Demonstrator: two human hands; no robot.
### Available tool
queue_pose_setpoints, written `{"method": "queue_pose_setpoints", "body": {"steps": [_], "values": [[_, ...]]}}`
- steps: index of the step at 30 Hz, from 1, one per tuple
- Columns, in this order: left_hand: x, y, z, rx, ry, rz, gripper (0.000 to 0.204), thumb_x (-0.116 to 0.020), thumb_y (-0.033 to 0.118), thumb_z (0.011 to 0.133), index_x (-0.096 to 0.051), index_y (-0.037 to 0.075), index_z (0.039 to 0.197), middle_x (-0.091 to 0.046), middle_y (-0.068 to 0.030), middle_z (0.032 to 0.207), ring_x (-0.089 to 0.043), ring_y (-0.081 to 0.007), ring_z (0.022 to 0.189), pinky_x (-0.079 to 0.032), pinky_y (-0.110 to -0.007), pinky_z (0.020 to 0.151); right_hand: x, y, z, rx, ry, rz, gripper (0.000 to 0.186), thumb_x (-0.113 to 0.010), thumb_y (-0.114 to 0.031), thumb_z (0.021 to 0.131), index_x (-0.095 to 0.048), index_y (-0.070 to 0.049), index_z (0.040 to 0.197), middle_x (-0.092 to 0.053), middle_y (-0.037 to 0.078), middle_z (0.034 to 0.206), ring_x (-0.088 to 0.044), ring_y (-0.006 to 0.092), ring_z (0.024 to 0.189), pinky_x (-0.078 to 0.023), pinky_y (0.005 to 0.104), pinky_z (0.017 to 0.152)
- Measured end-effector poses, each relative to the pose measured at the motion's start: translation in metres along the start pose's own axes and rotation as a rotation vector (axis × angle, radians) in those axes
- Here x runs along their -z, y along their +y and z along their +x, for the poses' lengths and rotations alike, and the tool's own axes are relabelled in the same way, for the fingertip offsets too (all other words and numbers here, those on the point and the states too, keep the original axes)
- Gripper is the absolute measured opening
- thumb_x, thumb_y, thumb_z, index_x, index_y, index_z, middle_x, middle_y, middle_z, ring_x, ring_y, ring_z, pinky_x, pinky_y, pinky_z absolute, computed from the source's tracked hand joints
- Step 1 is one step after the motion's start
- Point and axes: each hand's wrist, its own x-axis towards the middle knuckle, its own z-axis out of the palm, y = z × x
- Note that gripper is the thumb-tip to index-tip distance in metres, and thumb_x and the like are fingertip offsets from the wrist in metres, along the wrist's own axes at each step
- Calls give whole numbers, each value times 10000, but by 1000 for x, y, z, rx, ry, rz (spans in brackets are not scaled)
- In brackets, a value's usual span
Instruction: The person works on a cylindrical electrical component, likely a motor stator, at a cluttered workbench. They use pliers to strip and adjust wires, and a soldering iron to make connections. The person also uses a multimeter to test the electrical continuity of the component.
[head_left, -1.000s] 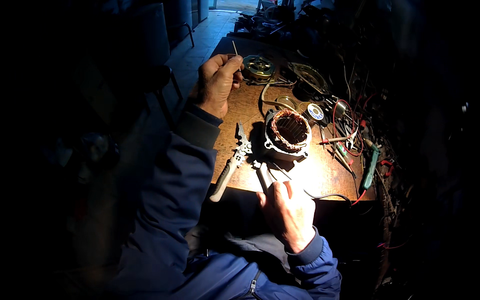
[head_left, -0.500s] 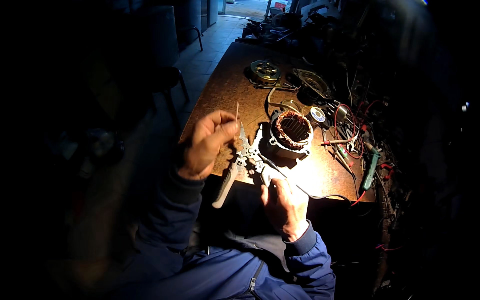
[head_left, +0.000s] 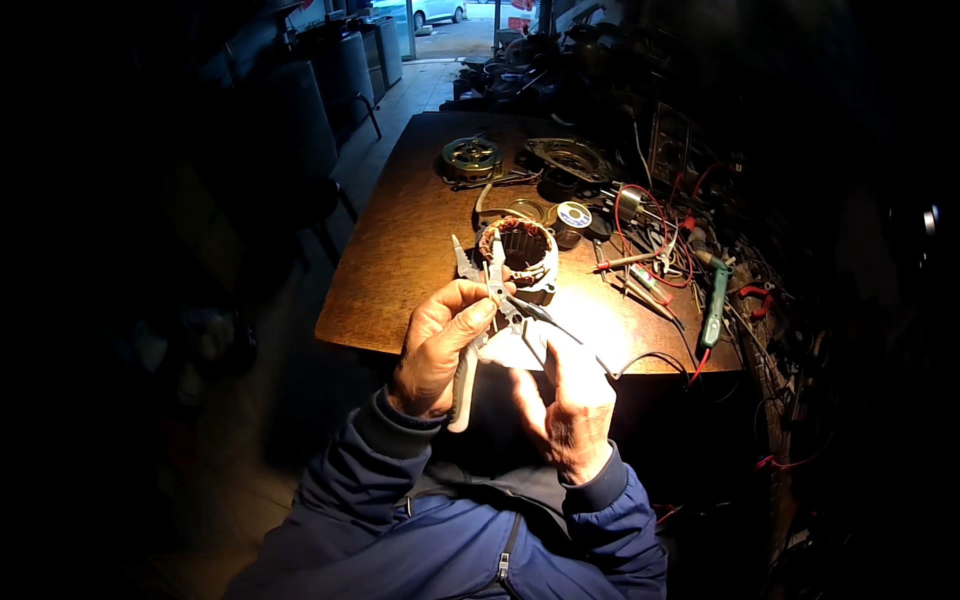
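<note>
My right hand [head_left: 572,405] is closed round one handle of wire-stripper pliers [head_left: 467,385], with the pale second handle hanging apart from it. The pliers' jaws are spread and point away from me. At their pivot my left hand [head_left: 440,340] pinches thumb against fingers on a thin wire, mostly hidden now. Just beyond the jaws sits a motor stator [head_left: 540,290], a grey metal ring with copper windings, partly covered by the tool and my fingers.
Behind the stator lie a solder spool [head_left: 573,215], a brass-coloured round part [head_left: 471,157] and an oval metal frame [head_left: 568,158]. On the right are a green-handled soldering iron [head_left: 715,310], test probes [head_left: 630,263] and tangled leads. The wooden table's [head_left: 385,270] front edge runs before me.
My left hand has come down and right, from beside the jaws to the pliers' pivot. The pliers' handles have drawn somewhat closer together. The view has tilted up and shifted, showing more of the doorway.
</note>
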Motion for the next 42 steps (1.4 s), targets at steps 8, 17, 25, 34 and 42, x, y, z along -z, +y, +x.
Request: {"method": "queue_pose_setpoints", "body": {"steps": [8,17,25,34,42], "values": [[-31,-14,-16,-121,-43,170,96,-658,53,1051,-688,19,1135,-667,-66,1303,-613,-120,1113,-469,-278,1010,14,-6,-4,-34,-123,55,1112,-956,-613,697,-534,113,1426,-677,287,1273,-704,427,1130,-568,470,998],[-46,-14,-17,-161,-265,98,90,-718,56,999,-727,14,1078,-456,-200,1609,-562,-238,1366,-464,-409,1143,15,-5,-15,-149,-48,271,800,-835,-173,759,-533,65,1460,-648,267,1350,-661,381,1269,-520,434,1101],[-28,28,-7,32,26,583,70,-705,75,1054,-706,6,1067,-725,-20,936,-672,-87,790,-584,-251,744,24,14,-31,-256,-33,731,683,-648,-76,820,-517,139,1454,-658,286,1360,-678,349,1263,-503,410,1125],[-11,47,5,-196,47,857,153,-746,100,1037,-738,-24,1126,-727,-19,895,-633,-62,773,-529,-227,702,18,13,-31,-177,-141,571,845,-841,-148,726,-508,129,1452,-639,262,1351,-642,337,1291,-483,419,1146],[-8,35,5,-188,-73,793,181,-743,129,1048,-724,-36,1120,-720,-7,935,-607,-60,813,-506,-229,742,17,15,-30,-72,-120,481,860,-891,-181,700,-539,83,1440,-655,270,1327,-664,425,1223,-515,456,1091]]}}
